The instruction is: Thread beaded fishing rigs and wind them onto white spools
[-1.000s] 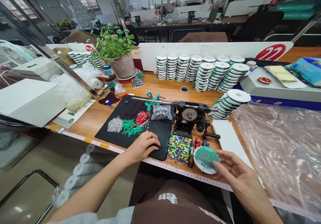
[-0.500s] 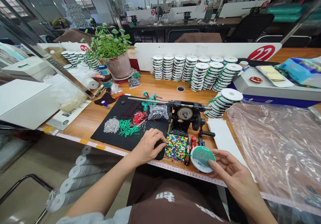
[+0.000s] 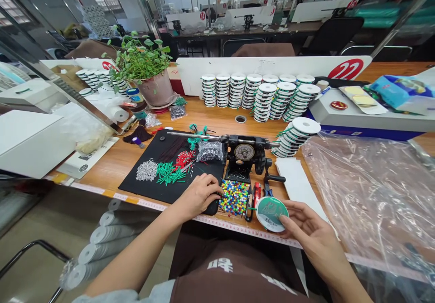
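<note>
My right hand [image 3: 306,221] grips a round white line spool [image 3: 272,214] with a green label, its thumb on the face and its fingers behind. The spool is tilted towards me over the table's front edge. My left hand [image 3: 203,193] rests at the right edge of the black mat [image 3: 136,186]. Its fingers are curled and pinched together beside a patch of small multicoloured beads [image 3: 234,197]; whatever lies between the fingertips is hidden. A hand-cranked winding machine [image 3: 244,153] stands behind the beads. Red-handled cutters [image 3: 257,194] and blue pliers [image 3: 268,187] lie next to the spool.
Stacked spools [image 3: 265,101] line the back, with another leaning stack [image 3: 296,135] at right. Green tubes [image 3: 170,173], silver pieces [image 3: 147,170] and red-and-white bits [image 3: 185,159] lie on the mat. A potted plant [image 3: 156,89] stands behind; plastic sheeting [image 3: 360,185] covers the right side.
The view has shifted slightly, so everything sits a little further left. Both hands stay nearly where they were, the right one still holding the spool.
</note>
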### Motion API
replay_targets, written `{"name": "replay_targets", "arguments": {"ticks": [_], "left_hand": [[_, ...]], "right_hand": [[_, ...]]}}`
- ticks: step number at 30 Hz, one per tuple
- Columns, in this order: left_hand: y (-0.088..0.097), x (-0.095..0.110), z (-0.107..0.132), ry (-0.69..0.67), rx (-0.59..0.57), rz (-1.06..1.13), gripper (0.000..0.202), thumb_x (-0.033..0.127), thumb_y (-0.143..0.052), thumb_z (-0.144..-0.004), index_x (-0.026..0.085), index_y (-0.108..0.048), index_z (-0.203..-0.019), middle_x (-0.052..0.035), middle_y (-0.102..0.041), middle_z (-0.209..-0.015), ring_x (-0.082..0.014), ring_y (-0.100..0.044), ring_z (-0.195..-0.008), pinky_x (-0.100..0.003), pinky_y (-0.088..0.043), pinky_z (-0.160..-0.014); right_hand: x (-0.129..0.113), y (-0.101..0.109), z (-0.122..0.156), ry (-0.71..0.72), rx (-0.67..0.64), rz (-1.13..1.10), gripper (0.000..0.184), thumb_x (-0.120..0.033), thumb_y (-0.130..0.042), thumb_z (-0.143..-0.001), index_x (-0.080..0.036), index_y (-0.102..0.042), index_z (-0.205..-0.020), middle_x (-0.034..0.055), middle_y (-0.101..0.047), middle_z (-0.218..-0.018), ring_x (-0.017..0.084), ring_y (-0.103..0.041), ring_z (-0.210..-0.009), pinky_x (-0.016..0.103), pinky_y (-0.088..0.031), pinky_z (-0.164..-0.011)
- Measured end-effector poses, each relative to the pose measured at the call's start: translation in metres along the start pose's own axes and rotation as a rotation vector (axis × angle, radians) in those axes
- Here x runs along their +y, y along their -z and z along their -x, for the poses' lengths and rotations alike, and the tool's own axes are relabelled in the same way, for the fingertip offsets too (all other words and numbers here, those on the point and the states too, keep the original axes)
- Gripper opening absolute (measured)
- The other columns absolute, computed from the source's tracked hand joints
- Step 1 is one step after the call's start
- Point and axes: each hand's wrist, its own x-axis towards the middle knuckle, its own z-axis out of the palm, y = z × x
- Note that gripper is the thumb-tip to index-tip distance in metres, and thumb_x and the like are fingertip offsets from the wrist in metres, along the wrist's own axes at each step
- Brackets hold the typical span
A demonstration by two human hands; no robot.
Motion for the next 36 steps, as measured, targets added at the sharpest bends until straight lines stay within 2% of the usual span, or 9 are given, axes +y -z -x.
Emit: {"name": "replay_targets", "arguments": {"ticks": [4, 7, 12, 18, 23, 25, 29, 33, 36], "left_hand": [[-0.001, 0.004, -0.006, -0.014, -0.067, -0.066, 0.012, 0.021, -0.056, -0.098, 0.021, -0.068, -0.098, -0.0049, -0.061, -0.101, -0.0199, -0.054, -0.09, -0.033, -0.038, -0.077], [-0.001, 0.006, -0.009, -0.014, -0.075, -0.062, 0.011, 0.021, -0.055, -0.098, 0.02, -0.066, -0.095, -0.0047, -0.062, -0.101, -0.0199, -0.054, -0.09, -0.033, -0.038, -0.078], [0.0, 0.011, -0.009, -0.019, 0.036, 0.024, 0.011, 0.021, -0.053, -0.1, 0.019, -0.062, -0.094, -0.0047, -0.067, -0.101, -0.0195, -0.056, -0.091, -0.033, -0.038, -0.079], [0.007, 0.008, 0.0, 0.02, 0.16, 0.103, 0.012, 0.017, -0.05, -0.1, 0.018, -0.058, -0.091, -0.003, -0.067, -0.089, -0.0178, -0.056, -0.083, -0.03, -0.042, -0.078], [0.024, -0.004, 0.018, 0.013, -0.034, 0.003, 0.011, 0.017, -0.055, -0.098, 0.02, -0.064, -0.092, -0.0016, -0.068, -0.094, -0.0182, -0.058, -0.088, -0.032, -0.04, -0.081], [0.027, -0.004, 0.021, 0.026, -0.035, -0.063, 0.009, 0.018, -0.059, -0.096, 0.02, -0.067, -0.092, -0.0025, -0.067, -0.097, -0.019, -0.057, -0.09, -0.033, -0.039, -0.082], [0.016, 0.011, 0.013, -0.004, 0.033, -0.046, 0.007, 0.019, -0.061, -0.095, 0.019, -0.067, -0.092, -0.0045, -0.062, -0.098, -0.0188, -0.054, -0.09, -0.032, -0.04, -0.081], [-0.001, 0.028, -0.001, -0.089, -0.017, -0.092, 0.008, 0.017, -0.06, -0.094, 0.02, -0.066, -0.097, -0.0052, -0.06, -0.1, -0.0201, -0.052, -0.09, -0.033, -0.039, -0.078], [-0.007, 0.031, -0.008, -0.126, -0.04, -0.17, 0.006, 0.018, -0.06, -0.094, 0.02, -0.066, -0.096, -0.0052, -0.06, -0.1, -0.0209, -0.052, -0.088, -0.034, -0.036, -0.076]], "right_hand": [[0.002, -0.001, -0.001, 0.008, -0.02, -0.015, 0.046, -0.048, -0.086, -0.074, -0.02, -0.067, -0.106, 0.0047, -0.07, -0.091, 0.017, -0.063, -0.07, 0.026, -0.058, -0.054], [0.003, 0.001, 0.001, 0.007, -0.02, -0.026, 0.045, -0.047, -0.085, -0.074, -0.02, -0.066, -0.105, 0.0043, -0.07, -0.089, 0.016, -0.063, -0.067, 0.025, -0.057, -0.054], [0.003, 0.004, 0.003, 0.007, -0.012, -0.031, 0.046, -0.047, -0.085, -0.075, -0.019, -0.067, -0.105, 0.004, -0.07, -0.086, 0.016, -0.062, -0.065, 0.025, -0.057, -0.054], [0.002, 0.001, 0.002, 0.006, -0.008, -0.033, 0.047, -0.049, -0.086, -0.072, -0.02, -0.067, -0.103, 0.0043, -0.07, -0.087, 0.016, -0.063, -0.065, 0.025, -0.057, -0.053], [0.003, 0.002, 0.0, -0.005, -0.03, -0.037, 0.047, -0.048, -0.086, -0.073, -0.02, -0.067, -0.105, 0.0036, -0.07, -0.084, 0.016, -0.063, -0.064, 0.026, -0.058, -0.054], [0.004, 0.003, -0.001, -0.005, -0.03, -0.039, 0.047, -0.048, -0.086, -0.073, -0.02, -0.067, -0.106, 0.0044, -0.07, -0.086, 0.016, -0.064, -0.066, 0.026, -0.059, -0.054], [0.004, 0.002, -0.001, 0.003, -0.032, -0.052, 0.046, -0.046, -0.086, -0.074, -0.02, -0.067, -0.106, 0.0046, -0.071, -0.088, 0.017, -0.065, -0.071, 0.024, -0.059, -0.054], [0.004, 0.002, -0.001, 0.008, -0.034, -0.069, 0.044, -0.046, -0.086, -0.074, -0.02, -0.067, -0.105, 0.0034, -0.07, -0.087, 0.014, -0.063, -0.067, 0.023, -0.058, -0.054], [0.004, 0.004, 0.0, 0.013, -0.024, -0.068, 0.043, -0.046, -0.086, -0.075, -0.021, -0.067, -0.104, 0.0034, -0.07, -0.088, 0.014, -0.063, -0.067, 0.022, -0.058, -0.054]]}}
